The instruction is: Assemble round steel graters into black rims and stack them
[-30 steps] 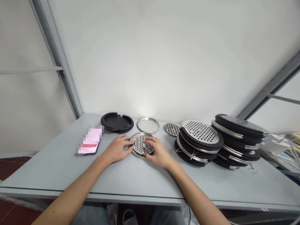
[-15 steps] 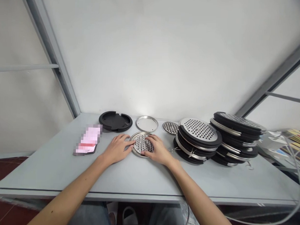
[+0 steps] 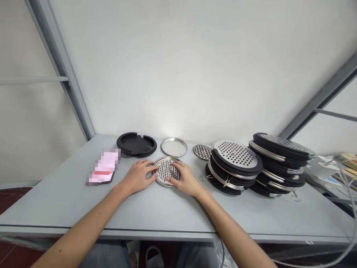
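A round perforated metal plate lies flat on the table in a shallow metal rim. At its left edge, my left hand rests with thumb and fingers spread, the tips touching the rim. My right hand lies over the plate's right side, fingers apart and curved, thumb on the near part. Its palm hides some of the holes. Just behind the plate sits a bare metal ring. Another perforated disc lies to the right of that ring.
A black round holder with notches stands at back left, beside a phone with a blurred screen. To the right rise two stacks of black-rimmed perforated discs with wire clasps. A white cable hangs at the right edge.
The view has shifted very slightly, and the things on the table appear a little to the left. Both hands keep almost the same pose on the plate.
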Demonstrator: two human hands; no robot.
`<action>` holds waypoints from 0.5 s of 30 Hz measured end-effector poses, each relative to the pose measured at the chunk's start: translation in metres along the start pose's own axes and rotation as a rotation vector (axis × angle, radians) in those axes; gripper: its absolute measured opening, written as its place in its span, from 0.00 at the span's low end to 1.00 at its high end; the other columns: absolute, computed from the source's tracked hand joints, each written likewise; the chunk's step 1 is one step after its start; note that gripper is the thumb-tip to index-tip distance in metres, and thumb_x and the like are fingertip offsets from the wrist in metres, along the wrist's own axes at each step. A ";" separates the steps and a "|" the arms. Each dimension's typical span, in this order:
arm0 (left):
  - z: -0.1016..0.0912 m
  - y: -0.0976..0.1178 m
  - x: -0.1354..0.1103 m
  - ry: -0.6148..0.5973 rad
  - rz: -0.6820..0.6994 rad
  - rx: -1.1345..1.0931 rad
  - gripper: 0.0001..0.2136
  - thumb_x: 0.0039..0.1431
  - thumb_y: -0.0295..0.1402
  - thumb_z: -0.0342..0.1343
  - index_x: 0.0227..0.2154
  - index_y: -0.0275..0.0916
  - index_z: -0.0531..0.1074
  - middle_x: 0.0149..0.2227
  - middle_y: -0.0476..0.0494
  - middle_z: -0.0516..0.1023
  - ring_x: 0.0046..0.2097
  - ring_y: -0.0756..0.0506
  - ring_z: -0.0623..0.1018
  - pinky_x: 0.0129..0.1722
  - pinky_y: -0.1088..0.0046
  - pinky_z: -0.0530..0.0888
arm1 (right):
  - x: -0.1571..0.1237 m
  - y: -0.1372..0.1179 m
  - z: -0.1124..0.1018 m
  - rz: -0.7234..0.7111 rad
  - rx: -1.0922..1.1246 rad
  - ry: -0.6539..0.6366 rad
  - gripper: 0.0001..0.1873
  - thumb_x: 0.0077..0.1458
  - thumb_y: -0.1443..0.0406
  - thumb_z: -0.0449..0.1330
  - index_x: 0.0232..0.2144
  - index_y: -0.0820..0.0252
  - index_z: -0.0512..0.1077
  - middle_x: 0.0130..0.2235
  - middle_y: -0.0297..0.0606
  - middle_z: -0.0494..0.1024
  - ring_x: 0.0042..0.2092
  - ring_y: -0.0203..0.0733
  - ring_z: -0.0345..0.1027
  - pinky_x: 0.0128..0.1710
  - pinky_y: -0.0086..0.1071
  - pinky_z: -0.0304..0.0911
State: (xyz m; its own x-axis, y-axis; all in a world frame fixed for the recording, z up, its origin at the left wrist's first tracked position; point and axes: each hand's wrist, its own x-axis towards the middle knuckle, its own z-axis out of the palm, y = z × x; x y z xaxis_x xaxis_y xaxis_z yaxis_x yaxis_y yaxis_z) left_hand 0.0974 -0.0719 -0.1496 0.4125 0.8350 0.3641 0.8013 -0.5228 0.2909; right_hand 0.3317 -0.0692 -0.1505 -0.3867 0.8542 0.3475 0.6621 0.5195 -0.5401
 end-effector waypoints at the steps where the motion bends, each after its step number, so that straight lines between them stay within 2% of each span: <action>1: 0.000 -0.002 0.000 -0.002 0.014 -0.014 0.15 0.61 0.40 0.53 0.48 0.46 0.75 0.51 0.43 0.74 0.55 0.37 0.70 0.57 0.53 0.65 | 0.000 0.000 0.001 0.000 0.004 -0.004 0.30 0.51 0.55 0.63 0.53 0.65 0.69 0.57 0.52 0.69 0.59 0.54 0.60 0.60 0.49 0.54; 5: -0.003 -0.006 -0.001 -0.008 0.038 -0.049 0.17 0.59 0.46 0.55 0.46 0.45 0.77 0.56 0.39 0.70 0.58 0.34 0.68 0.58 0.50 0.65 | 0.002 0.003 0.002 -0.033 -0.015 -0.029 0.32 0.50 0.55 0.63 0.54 0.66 0.68 0.59 0.52 0.67 0.62 0.57 0.54 0.61 0.51 0.51; 8: -0.008 0.000 -0.001 0.003 0.106 -0.076 0.15 0.55 0.48 0.59 0.35 0.42 0.79 0.60 0.39 0.67 0.61 0.33 0.65 0.59 0.52 0.64 | 0.002 0.007 -0.002 -0.081 -0.052 0.015 0.31 0.52 0.58 0.62 0.56 0.65 0.66 0.60 0.49 0.66 0.65 0.55 0.48 0.63 0.51 0.48; 10: -0.011 0.008 -0.001 0.006 0.180 -0.098 0.13 0.54 0.46 0.61 0.28 0.40 0.78 0.53 0.40 0.74 0.57 0.36 0.70 0.56 0.56 0.67 | 0.002 0.009 -0.008 -0.075 -0.086 0.070 0.25 0.55 0.61 0.59 0.55 0.63 0.67 0.59 0.48 0.66 0.64 0.52 0.51 0.63 0.48 0.50; 12: -0.014 0.016 -0.001 0.008 0.231 -0.101 0.13 0.57 0.43 0.59 0.25 0.40 0.76 0.39 0.43 0.81 0.46 0.40 0.77 0.49 0.62 0.71 | 0.001 0.010 -0.015 -0.038 -0.122 0.099 0.19 0.58 0.66 0.54 0.52 0.63 0.70 0.57 0.48 0.68 0.60 0.49 0.58 0.60 0.44 0.55; 15: -0.015 0.025 -0.004 0.053 0.266 -0.037 0.15 0.60 0.40 0.56 0.21 0.39 0.73 0.23 0.47 0.77 0.28 0.46 0.76 0.34 0.68 0.71 | 0.001 0.011 -0.022 0.006 -0.183 0.065 0.15 0.59 0.70 0.50 0.41 0.63 0.76 0.50 0.47 0.74 0.53 0.48 0.64 0.54 0.40 0.61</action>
State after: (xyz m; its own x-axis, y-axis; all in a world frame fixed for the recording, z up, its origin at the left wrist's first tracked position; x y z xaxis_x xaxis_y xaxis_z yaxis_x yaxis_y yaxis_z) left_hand 0.1094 -0.0904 -0.1308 0.5825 0.6578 0.4775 0.6511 -0.7293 0.2104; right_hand 0.3525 -0.0629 -0.1396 -0.3441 0.8512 0.3964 0.7721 0.4967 -0.3965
